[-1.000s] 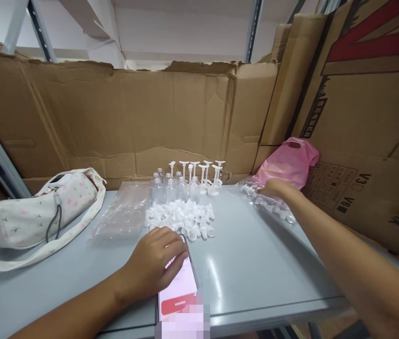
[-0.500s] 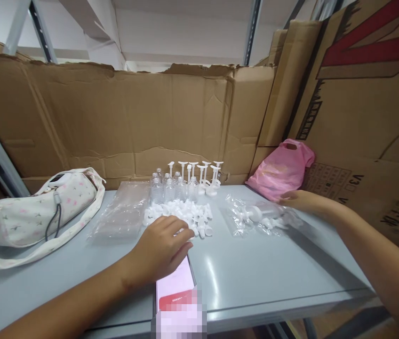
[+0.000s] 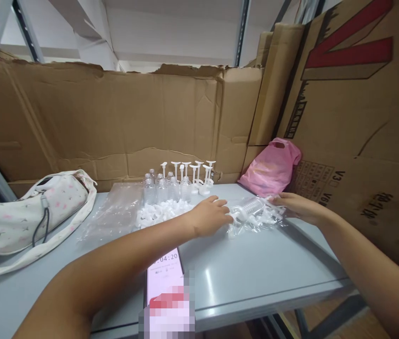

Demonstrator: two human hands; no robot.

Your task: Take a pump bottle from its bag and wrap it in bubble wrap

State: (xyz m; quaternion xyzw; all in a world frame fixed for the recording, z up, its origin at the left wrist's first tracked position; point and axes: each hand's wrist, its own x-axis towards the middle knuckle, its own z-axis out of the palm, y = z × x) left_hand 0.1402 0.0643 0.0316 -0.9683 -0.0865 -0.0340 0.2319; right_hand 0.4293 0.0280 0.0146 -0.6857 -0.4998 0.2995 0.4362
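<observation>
A clear plastic bag (image 3: 260,217) with a clear bottle and several white plastic parts inside lies on the right part of the grey table. My right hand (image 3: 289,206) grips its right end, fingers closed on the film. At the bag's left end is my left hand (image 3: 212,217), palm down, fingers apart and slightly bent; whether the fingertips touch the film I cannot tell. Partly behind my left forearm is a pile of small white plastic pieces (image 3: 160,210). Clear ribbed bottles (image 3: 161,191) stand behind that pile, with white pump heads (image 3: 195,181) upright beside them.
Flat clear bags (image 3: 120,200) lie left of the bottles, and a floral cloth bag (image 3: 26,219) lies farther left. A phone (image 3: 164,278) is near the front edge. The pink plastic bag (image 3: 272,165) leans by the cardboard box (image 3: 355,113) at right.
My left hand has moved right from above the phone to the filled clear bag's left end. My right hand stays at the right end, and the film looks more bunched. The view has shifted slightly.
</observation>
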